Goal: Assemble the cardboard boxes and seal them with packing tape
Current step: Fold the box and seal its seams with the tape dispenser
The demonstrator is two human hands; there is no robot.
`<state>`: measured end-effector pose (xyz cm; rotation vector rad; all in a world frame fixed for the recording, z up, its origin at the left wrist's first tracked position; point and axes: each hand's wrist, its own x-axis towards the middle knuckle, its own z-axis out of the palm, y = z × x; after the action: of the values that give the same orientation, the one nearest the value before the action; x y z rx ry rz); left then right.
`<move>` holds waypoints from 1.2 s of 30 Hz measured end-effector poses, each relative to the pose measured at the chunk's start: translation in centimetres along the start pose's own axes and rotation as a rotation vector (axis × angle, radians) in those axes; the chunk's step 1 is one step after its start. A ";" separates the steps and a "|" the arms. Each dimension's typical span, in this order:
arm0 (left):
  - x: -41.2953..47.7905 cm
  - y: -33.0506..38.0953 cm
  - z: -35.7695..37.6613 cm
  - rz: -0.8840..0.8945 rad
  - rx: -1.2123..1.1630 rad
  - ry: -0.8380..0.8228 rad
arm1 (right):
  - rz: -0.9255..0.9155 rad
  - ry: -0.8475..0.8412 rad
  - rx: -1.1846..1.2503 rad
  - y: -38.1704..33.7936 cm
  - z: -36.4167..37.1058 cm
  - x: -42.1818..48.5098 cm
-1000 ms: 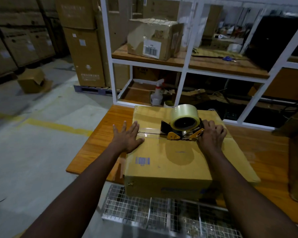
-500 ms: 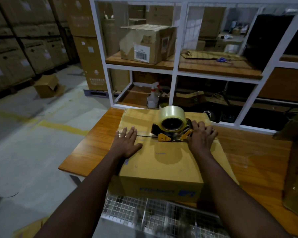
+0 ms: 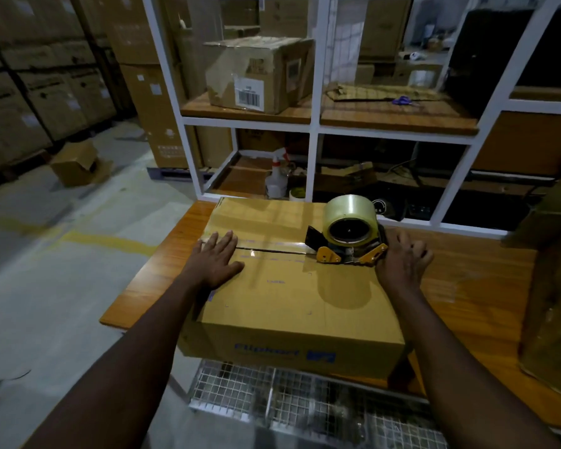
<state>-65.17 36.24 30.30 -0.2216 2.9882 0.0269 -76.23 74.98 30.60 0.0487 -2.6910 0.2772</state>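
Observation:
A closed cardboard box (image 3: 289,296) with blue print on its front lies on the wooden table (image 3: 162,270). My left hand (image 3: 214,260) presses flat on the box top at the left end of the centre seam. A tape dispenser (image 3: 350,231) with a clear roll and orange side plates stands on the seam near the right end. My right hand (image 3: 400,264) grips its handle from the right, and the handle itself is hidden. A shiny strip of tape (image 3: 272,249) covers the seam between my hands.
A white shelving frame (image 3: 314,124) stands right behind the table, holding a taped box (image 3: 259,72), purple scissors (image 3: 402,100) and a spray bottle (image 3: 276,179). Tall cardboard (image 3: 554,286) stands at the table's right. A wire mesh rack (image 3: 272,393) sits below the near edge.
The dispenser and my right hand have moved right along the seam, leaving a longer strip of tape behind. My left hand stays pressed at the left end.

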 end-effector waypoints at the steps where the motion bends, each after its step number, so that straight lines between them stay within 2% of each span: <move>1: 0.0 -0.7 0.0 0.000 -0.001 0.006 | 0.007 -0.002 -0.004 -0.7 0.1 -0.3; 10: 0.6 -4.9 -0.3 -0.119 -0.011 -0.003 | 0.049 0.012 -0.012 -8.1 1.2 -3.2; 17: 1.6 1.9 -0.1 0.205 0.017 -0.020 | 0.074 0.031 -0.021 -9.2 1.5 -3.4; 22: 1.6 3.5 0.5 0.207 -0.002 -0.024 | 0.062 0.016 -0.046 -9.2 1.1 -3.5; 28: 1.5 2.9 0.3 0.199 -0.010 -0.046 | 0.047 0.069 -0.055 -8.1 0.1 -3.5; 36: 1.8 2.6 0.2 0.197 0.014 -0.033 | 0.141 0.038 0.007 0.4 -1.4 -2.8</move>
<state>-67.26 38.53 29.87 0.0745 2.9642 0.0307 -73.17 75.67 30.59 -0.1439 -2.6599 0.3268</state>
